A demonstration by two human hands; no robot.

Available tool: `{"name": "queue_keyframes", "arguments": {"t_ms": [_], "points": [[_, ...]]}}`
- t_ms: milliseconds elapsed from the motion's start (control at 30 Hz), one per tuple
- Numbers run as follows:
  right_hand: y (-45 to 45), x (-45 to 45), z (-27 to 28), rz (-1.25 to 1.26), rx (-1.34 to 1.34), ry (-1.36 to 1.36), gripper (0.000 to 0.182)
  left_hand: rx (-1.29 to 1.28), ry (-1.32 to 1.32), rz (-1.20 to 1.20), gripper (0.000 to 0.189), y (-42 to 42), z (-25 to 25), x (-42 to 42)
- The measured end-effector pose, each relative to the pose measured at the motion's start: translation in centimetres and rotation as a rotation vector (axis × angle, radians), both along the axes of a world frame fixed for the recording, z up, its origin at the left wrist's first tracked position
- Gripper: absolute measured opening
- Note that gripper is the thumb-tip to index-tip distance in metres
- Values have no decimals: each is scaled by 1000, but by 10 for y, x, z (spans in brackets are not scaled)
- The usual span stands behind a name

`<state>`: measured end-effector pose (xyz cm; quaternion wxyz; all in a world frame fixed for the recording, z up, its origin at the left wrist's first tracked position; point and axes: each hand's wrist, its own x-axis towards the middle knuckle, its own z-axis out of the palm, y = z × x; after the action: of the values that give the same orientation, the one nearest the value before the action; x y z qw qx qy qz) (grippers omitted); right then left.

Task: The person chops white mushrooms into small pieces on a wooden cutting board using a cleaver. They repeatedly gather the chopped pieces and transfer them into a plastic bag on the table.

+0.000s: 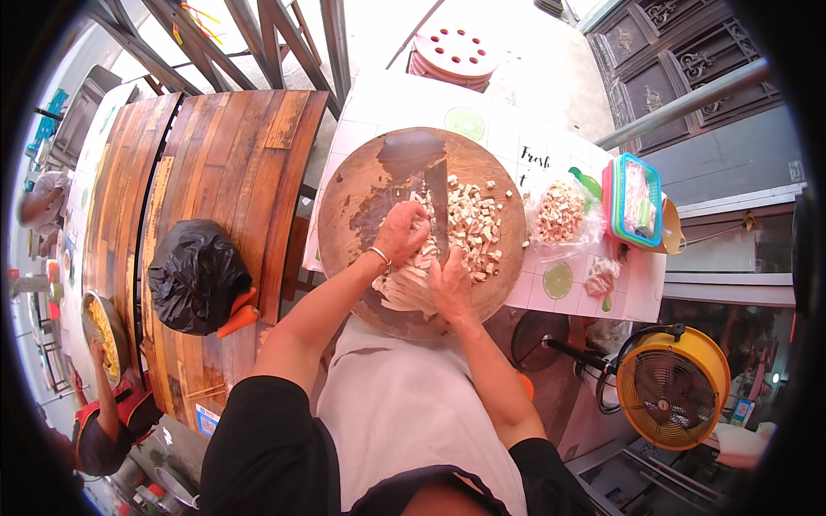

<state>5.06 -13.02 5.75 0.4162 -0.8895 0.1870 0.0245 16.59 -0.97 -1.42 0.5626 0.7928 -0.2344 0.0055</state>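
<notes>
A round wooden chopping board (368, 161) lies before me on a covered table. My right hand (451, 284) is closed around the handle of a cleaver (437, 203), whose blade stands on edge over the board. Left of the blade, my left hand (404, 232), a bracelet at its wrist, presses curled fingers on pale sliced food (406, 289); I cannot tell exactly what food it is. Small pale cubes (476, 226) lie scattered right of the blade. Further right, a clear plastic bag (560, 209) holds more such cubes.
Stacked plastic baskets (632, 200) and a crumpled bag (601, 276) are at the table's right. A yellow fan (673, 387) stands beyond. On the wooden table (232, 142) at left are a black plastic bag (197, 277) and carrots (239, 320). Another person works at a metal bowl (90, 303), far left.
</notes>
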Motion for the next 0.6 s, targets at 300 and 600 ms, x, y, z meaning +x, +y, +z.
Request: {"name": "queue_keyframes", "arguments": {"t_ms": [300,600], "points": [[-9,-4,67,44,-53,-107,25,-86,93,71,20,0,-13,0],[9,1,0,51,-59,55,30,14,9,49,24,8,-2,-14]]}}
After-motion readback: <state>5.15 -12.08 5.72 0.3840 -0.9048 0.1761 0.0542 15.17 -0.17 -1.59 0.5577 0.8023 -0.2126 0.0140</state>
